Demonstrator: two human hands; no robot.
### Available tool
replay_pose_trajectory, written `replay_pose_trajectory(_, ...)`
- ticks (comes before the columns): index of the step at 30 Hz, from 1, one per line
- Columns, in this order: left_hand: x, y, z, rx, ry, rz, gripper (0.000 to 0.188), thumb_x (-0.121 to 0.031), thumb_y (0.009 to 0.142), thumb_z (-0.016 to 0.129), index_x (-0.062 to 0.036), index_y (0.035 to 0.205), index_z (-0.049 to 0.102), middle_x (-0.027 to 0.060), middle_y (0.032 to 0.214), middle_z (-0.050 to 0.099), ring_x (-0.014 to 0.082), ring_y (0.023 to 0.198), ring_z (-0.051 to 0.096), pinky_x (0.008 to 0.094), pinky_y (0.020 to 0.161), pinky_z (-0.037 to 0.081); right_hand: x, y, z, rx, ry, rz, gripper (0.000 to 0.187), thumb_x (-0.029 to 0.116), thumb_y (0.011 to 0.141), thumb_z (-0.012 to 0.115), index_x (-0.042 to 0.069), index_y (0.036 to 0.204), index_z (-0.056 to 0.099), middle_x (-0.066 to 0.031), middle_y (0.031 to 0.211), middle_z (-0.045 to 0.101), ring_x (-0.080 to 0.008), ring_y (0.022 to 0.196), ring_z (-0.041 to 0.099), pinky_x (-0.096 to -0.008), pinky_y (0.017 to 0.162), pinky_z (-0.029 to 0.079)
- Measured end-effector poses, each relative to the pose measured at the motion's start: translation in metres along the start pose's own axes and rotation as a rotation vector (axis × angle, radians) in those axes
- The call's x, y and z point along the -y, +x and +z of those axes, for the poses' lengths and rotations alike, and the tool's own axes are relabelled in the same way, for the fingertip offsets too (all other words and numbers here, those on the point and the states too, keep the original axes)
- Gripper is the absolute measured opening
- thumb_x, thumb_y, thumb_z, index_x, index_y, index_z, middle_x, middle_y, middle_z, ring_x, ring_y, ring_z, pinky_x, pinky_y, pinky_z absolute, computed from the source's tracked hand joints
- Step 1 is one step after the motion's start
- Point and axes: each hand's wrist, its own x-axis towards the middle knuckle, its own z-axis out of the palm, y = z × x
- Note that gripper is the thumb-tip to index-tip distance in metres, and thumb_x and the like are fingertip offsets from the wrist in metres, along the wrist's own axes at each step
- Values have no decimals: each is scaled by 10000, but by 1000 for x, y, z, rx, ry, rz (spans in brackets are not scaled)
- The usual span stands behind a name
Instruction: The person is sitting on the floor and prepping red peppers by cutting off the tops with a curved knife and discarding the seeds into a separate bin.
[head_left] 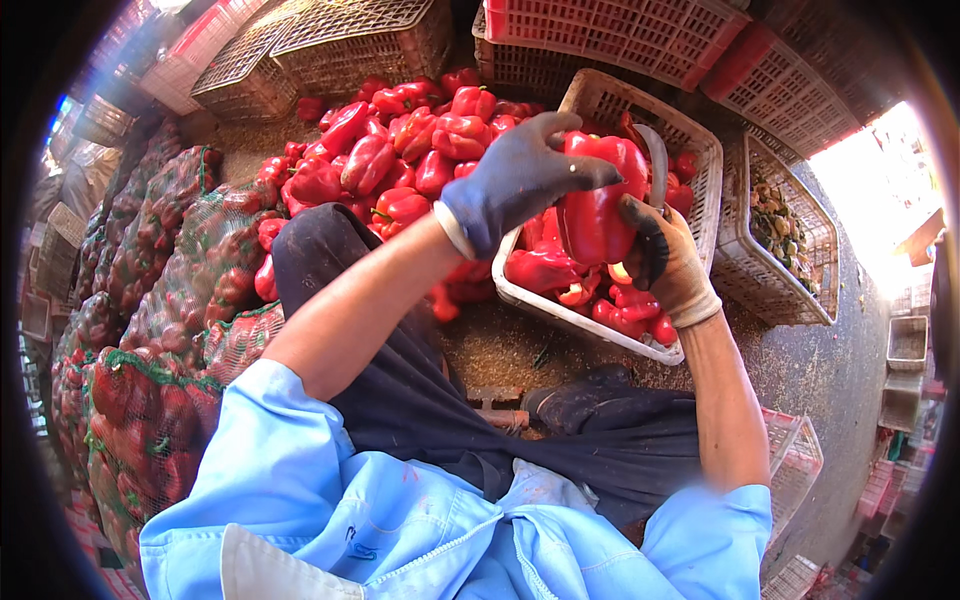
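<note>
A large red bell pepper (600,222) is held up over a white plastic crate (585,318). My left hand (512,178), in a blue glove, is closed round its upper left side. In a tan and black glove, my right hand (672,258) grips a knife (656,165) with a curved blade that points up beside the pepper. The right thumb rests against the pepper's side; the knife's handle is hidden in the glove. Below, the crate holds several red peppers (548,268), some of which look cut open.
Loose red peppers (400,150) are heaped on the floor beyond my left arm. Full mesh sacks (140,420) stand at the left. To the right, another crate (825,280) holds green and brown scraps. Stacked crates (610,35) line the far side.
</note>
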Motion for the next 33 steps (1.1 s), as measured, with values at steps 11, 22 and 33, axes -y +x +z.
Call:
replay_pose_trajectory(11, 43, -41, 30, 79, -692, -235, 801, -191, 941, 838, 47, 1580, 416, 74, 1224, 730, 116, 1065, 701, 276, 879, 571, -9, 8, -13, -203, 62, 103, 256, 287, 1004, 786, 154, 1220, 747, 113, 709, 583, -11, 487, 497, -205, 402, 360)
replay_pose_trajectory(22, 46, -55, 31, 79, -730, -473, 730, -220, 944, 841, -78, 1568, 488, 51, 1206, 719, 120, 1005, 708, 305, 859, 592, -14, 2, -11, -211, -24, 156, 282, 299, 986, 799, 130, 1210, 761, 94, 681, 572, -38, 474, 502, -211, 397, 371)
replay_pose_trajectory(33, 46, -41, 40, -271, -320, -246, 594, -162, 857, 822, 5, 1390, 620, 98, 953, 746, 148, 833, 708, 315, 748, 584, -37, 24, -23, -154, -364, -157, 437, 251, 1013, 772, 29, 1372, 658, 45, 711, 588, -44, 501, 513, -233, 424, 418)
